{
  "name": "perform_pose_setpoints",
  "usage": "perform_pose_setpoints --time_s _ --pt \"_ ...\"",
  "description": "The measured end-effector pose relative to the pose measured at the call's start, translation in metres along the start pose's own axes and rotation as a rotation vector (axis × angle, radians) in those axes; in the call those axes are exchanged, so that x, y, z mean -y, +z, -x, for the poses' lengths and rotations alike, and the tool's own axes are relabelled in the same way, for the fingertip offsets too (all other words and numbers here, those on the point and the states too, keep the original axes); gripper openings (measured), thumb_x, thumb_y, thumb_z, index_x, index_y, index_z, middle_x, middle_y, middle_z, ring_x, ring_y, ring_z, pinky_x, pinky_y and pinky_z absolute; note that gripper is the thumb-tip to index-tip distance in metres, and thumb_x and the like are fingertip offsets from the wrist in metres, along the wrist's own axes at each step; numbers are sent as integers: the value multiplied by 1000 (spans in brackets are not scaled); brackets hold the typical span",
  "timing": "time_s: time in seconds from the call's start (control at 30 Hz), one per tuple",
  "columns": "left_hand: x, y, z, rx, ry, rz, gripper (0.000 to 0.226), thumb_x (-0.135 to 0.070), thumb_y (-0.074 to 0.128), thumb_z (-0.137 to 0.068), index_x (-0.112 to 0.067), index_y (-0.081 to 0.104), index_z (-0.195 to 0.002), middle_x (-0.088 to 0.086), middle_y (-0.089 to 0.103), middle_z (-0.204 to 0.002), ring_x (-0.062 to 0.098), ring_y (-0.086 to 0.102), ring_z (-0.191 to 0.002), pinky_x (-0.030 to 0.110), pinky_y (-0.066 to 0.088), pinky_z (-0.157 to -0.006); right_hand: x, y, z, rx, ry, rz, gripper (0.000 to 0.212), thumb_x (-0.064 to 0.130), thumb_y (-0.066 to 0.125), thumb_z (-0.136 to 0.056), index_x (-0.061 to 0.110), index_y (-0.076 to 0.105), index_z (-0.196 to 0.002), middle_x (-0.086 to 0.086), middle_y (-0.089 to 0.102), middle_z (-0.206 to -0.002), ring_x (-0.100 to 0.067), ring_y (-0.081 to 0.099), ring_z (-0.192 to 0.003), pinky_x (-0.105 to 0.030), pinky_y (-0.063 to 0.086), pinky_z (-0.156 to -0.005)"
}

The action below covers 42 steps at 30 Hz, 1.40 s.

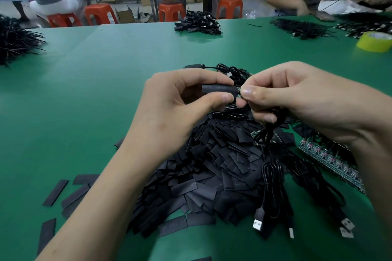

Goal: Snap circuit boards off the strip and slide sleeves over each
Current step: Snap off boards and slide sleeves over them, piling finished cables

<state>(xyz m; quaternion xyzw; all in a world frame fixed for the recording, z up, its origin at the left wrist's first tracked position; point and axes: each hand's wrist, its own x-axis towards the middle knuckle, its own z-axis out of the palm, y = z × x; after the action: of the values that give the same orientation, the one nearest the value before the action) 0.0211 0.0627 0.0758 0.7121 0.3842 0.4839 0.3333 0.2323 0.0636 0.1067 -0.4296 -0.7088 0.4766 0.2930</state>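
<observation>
- Sliding step, by my read: your left hand (176, 99) pinches one black sleeve (218, 89) between thumb and forefinger, held up above the far edge of the sleeve pile (207, 176).
- Your right hand (286, 95) pinches the circuit board (239, 92) at the sleeve's mouth, also over the pile's far edge. The two hands almost touch.
- Only a green sliver of board shows, so you can't tell how deep it sits.
- A black cable (267, 131) hangs from your right hand's curled fingers down onto the pile's right side.
- Risk: your right fingertips sit right at the sleeve's mouth and would likely block it before the board is covered. Regrip further back.
- Risk: squeezing the sleeve flat could make a board corner catch on its rim and stall.
- Risk: the dangling cable could snag the other cables at the pile's right side and tug the board back out.
- The strip of boards (324, 159) lies just right of the pile, partly under cables, so a dragged cable may shift it.
</observation>
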Motion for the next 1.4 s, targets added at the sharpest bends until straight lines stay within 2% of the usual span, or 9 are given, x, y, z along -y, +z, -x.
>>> perform_pose_setpoints --time_s 0.13,0.3,0.43,0.53,0.7,0.83,1.1,1.27,1.4 --pt "1 0 -1 3 -2 -13 19 -13 80 -86 -25 79 -100 -8 80 -86 10 76 -81 27 61 -81 0 1 -1 8 1 -24 25 36 61 -84 14 73 -77 -3 48 -51 -10 37 -47 -19 27 -47" --pt "1 0 0 32 1 -2 18 -11 80 -86 -17 78 -103 -9 80 -87 7 77 -86 25 60 -84 1 5 -2 -3 -3 -36 25 36 62 -85 18 74 -72 -5 51 -52 -10 38 -49 -18 30 -49" --pt "0 -3 -1 -16 18 -28 20 -10 81 -85 -22 78 -100 -10 80 -89 6 77 -86 27 61 -85 3 2 -2 -29 -17 -1 30 30 61 -94 21 73 -68 -10 66 -66 -15 58 -61 -29 39 -66" --pt "-1 -3 -1 -45 18 -49 21 -11 82 -84 -25 78 -99 -13 79 -90 5 76 -85 25 61 -84 3 -1 -1 -76 -33 -2 22 20 60 -96 13 72 -79 -8 68 -69 -17 71 -69 -32 46 -73" --pt "-2 -2 -1 -43 17 -56 19 -12 83 -83 -23 79 -99 -11 80 -90 7 76 -85 29 61 -84 1 0 -2 -66 -29 -19 18 24 63 -89 11 71 -79 -4 60 -61 -18 61 -62 -32 40 -67" --pt "-3 0 0 -40 22 -71 21 -10 83 -83 -21 79 -101 -10 80 -91 5 76 -86 30 62 -85 0 1 -3 -46 -34 -19 22 17 62 -96 14 70 -76 -3 59 -60 -18 61 -62 -26 42 -64" --pt "-5 11 5 -383 142 -183 37 -26 91 -75 -20 75 -108 -11 75 -89 6 73 -80 20 58 -77 -2 -1 -4 -122 -55 -85 19 15 62 -96 11 71 -81 -2 63 -63 -17 67 -64 -21 47 -65" --pt "-1 16 5 -426 121 -186 31 -25 87 -81 -23 77 -110 -19 75 -93 -2 74 -80 22 60 -78 -4 3 -7 -184 -86 -152 18 14 63 -96 8 70 -80 0 61 -61 -14 65 -59 -15 48 -61" --pt "3 21 5 -422 59 -40 24 -21 81 -88 -27 74 -110 -15 78 -91 4 76 -83 31 62 -82 -5 6 -8 -209 -93 -159 21 13 62 -98 9 67 -77 1 60 -60 -13 63 -57 -15 48 -61"
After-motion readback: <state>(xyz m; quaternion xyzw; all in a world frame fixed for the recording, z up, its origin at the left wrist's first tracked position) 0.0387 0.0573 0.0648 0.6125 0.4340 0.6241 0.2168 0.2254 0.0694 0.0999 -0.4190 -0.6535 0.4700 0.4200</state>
